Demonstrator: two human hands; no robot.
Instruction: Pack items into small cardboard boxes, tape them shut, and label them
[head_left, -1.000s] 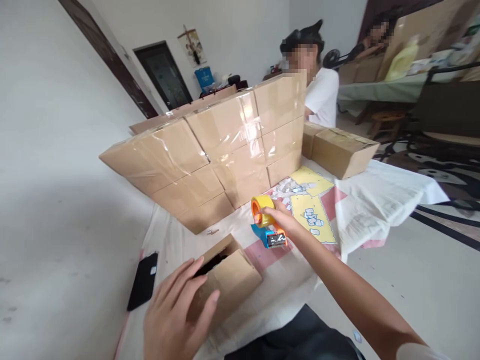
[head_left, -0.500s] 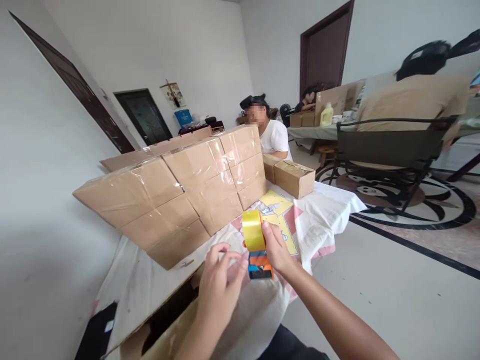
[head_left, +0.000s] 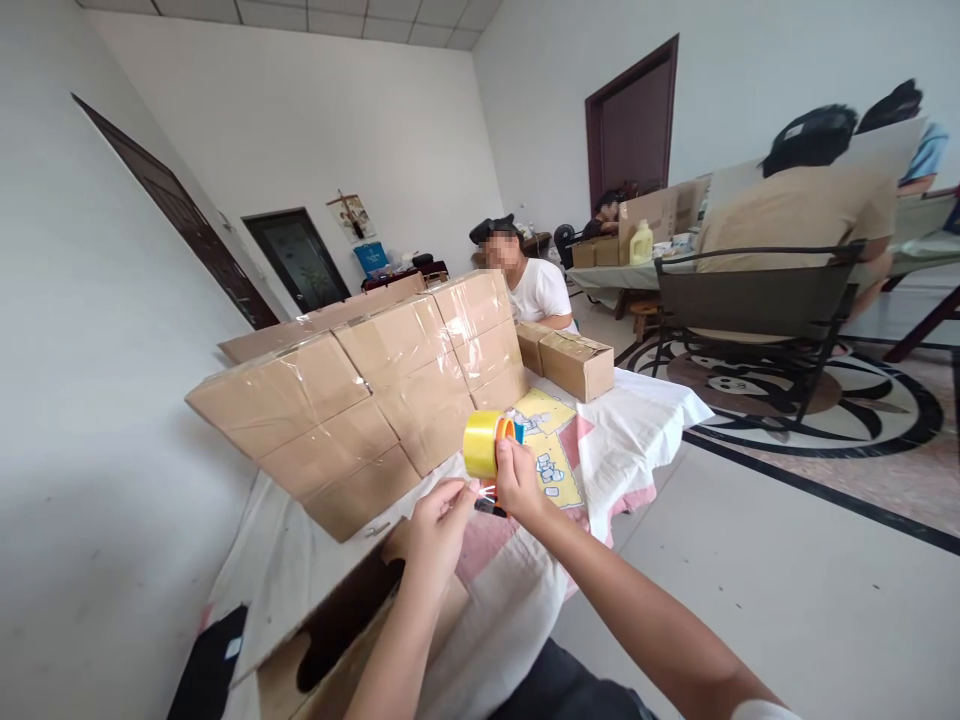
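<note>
Two hands of mine meet in the head view: the right hand (head_left: 520,482) grips the tape dispenser (head_left: 491,507), its yellow tape roll (head_left: 480,445) uppermost, above the tablecloth (head_left: 525,575). The left hand (head_left: 439,518) has its fingertips drawn narrow by the dispenser's lower end; whether they pinch tape, I cannot tell. Beside my left forearm gapes the cardboard box (head_left: 341,665). I judge a loose pinch could let tape spring back and stick to itself.
</note>
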